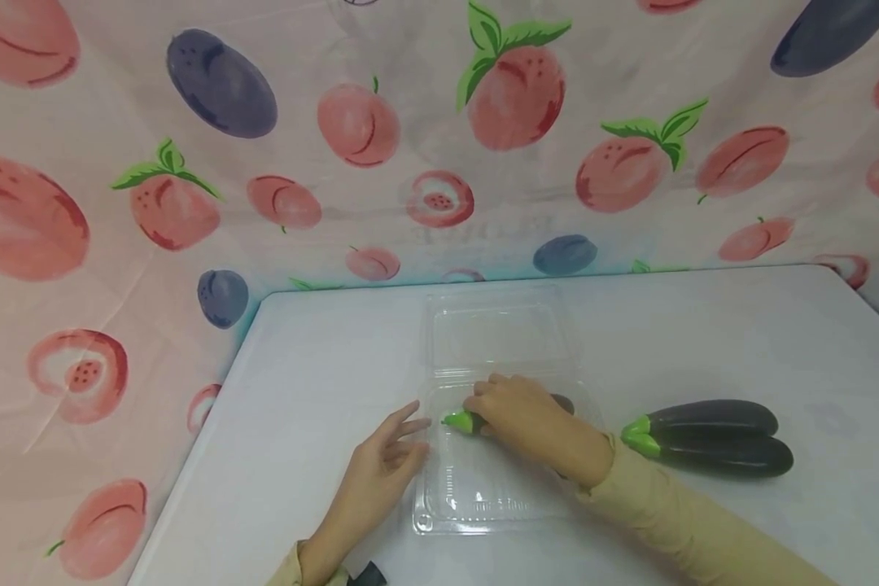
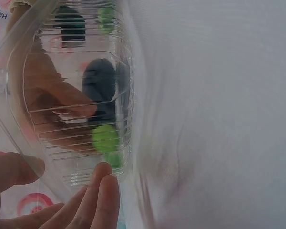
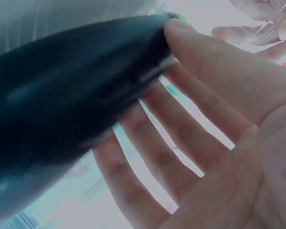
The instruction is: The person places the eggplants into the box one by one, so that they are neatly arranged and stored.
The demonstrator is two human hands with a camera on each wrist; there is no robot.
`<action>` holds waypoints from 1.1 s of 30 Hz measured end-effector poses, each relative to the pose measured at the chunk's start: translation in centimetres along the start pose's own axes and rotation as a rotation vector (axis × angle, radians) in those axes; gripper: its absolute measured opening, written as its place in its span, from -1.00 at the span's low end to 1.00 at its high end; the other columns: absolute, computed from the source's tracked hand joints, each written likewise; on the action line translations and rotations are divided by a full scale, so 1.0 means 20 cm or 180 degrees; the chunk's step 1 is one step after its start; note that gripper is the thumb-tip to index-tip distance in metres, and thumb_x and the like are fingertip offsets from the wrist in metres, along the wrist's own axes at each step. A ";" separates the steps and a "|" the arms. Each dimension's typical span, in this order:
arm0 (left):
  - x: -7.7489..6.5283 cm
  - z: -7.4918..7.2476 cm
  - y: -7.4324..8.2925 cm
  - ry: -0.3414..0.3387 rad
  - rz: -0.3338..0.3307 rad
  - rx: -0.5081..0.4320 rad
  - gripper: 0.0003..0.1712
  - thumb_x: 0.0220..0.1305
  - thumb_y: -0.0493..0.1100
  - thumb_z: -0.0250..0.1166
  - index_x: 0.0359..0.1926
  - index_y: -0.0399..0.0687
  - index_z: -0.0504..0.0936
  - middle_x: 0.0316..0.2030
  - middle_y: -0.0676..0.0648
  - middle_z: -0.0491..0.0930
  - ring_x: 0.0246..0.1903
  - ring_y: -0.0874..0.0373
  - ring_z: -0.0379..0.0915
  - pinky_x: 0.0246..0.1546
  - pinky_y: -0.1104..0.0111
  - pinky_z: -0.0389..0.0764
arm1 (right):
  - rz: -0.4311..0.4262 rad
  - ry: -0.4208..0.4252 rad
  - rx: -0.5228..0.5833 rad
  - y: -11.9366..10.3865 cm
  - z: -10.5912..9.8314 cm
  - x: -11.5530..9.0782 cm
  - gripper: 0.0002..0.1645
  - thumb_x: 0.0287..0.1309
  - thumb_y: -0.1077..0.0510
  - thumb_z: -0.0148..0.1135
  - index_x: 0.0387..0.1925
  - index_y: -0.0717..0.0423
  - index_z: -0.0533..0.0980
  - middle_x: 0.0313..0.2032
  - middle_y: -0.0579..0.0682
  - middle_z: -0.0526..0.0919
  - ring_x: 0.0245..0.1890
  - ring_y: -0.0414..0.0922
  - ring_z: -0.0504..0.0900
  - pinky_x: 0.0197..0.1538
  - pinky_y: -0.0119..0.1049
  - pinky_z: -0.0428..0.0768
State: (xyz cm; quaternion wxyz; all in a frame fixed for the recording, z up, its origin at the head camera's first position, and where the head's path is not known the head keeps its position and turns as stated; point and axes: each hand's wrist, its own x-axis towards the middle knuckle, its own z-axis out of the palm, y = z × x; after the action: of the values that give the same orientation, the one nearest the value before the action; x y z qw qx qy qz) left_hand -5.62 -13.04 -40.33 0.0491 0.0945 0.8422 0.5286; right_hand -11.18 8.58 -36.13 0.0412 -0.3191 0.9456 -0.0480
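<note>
A dark eggplant (image 3: pixel 71 90) with a green stem end lies in the near half of a clear plastic clamshell container (image 1: pixel 454 527). My right hand (image 1: pixel 523 419) grips it from above, thumb on one side and fingers along the other in the right wrist view. The eggplant's green cap (image 1: pixel 460 421) points left, and most of its body is hidden under the hand. At the container's left side is my left hand (image 1: pixel 381 464), its fingers extended and its thumb (image 2: pixel 19 171) apart from them, with the fingertips close to the container's wall in the left wrist view.
Two more eggplants (image 1: pixel 718 439) lie side by side on the white table (image 1: pixel 315 366), right of the container. The container's lid (image 1: pixel 501 334) is folded back toward the fruit-patterned cloth (image 1: pixel 381 49). A small black object (image 1: pixel 369 575) shows by the left sleeve.
</note>
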 end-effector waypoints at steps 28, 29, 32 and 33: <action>0.00 0.00 0.01 0.0018 -0.0005 0.0048 -0.37 0.39 -0.16 0.26 0.42 -0.06 0.32 0.16 -0.17 0.60 -0.04 -0.01 0.68 -0.05 0.34 0.71 | -0.0072 0.0091 0.0046 0.02 -0.04 -0.06 -0.64 0.10 0.08 0.46 -0.02 -0.02 0.67 -0.19 -0.11 0.69 -0.17 -0.14 0.59 -0.01 -0.19 0.66; 0.00 0.00 0.01 0.0020 0.0006 0.0058 -0.38 0.39 -0.16 0.26 0.42 -0.07 0.32 0.16 -0.17 0.60 -0.04 -0.01 0.68 -0.05 0.35 0.71 | -0.0090 0.0109 0.0045 0.03 -0.04 -0.07 -0.64 0.10 0.08 0.46 -0.02 -0.01 0.67 -0.19 -0.10 0.69 -0.17 -0.14 0.58 -0.01 -0.19 0.66; 0.00 0.00 0.00 0.0028 0.0024 0.0078 -0.38 0.39 -0.17 0.26 0.42 -0.07 0.32 0.15 -0.18 0.61 -0.05 -0.02 0.68 -0.06 0.35 0.71 | -0.0162 0.0187 0.0013 0.04 -0.05 -0.09 -0.63 0.10 0.08 0.46 -0.03 0.03 0.66 -0.19 -0.08 0.68 -0.18 -0.12 0.58 -0.03 -0.18 0.66; 0.00 0.00 0.00 0.0030 0.0026 0.0081 -0.38 0.39 -0.17 0.26 0.42 -0.07 0.33 0.14 -0.17 0.61 -0.05 -0.02 0.69 -0.06 0.35 0.71 | -0.0184 0.0210 -0.0001 0.04 -0.05 -0.09 -0.63 0.10 0.09 0.46 -0.03 0.04 0.66 -0.19 -0.08 0.68 -0.17 -0.11 0.59 -0.03 -0.18 0.66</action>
State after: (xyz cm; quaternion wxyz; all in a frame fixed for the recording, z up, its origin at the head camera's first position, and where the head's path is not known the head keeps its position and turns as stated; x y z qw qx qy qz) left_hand -5.55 -13.01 -40.25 0.0418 0.0961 0.8486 0.5185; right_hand -10.28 10.42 -35.07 0.0086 -0.3445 0.9369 -0.0595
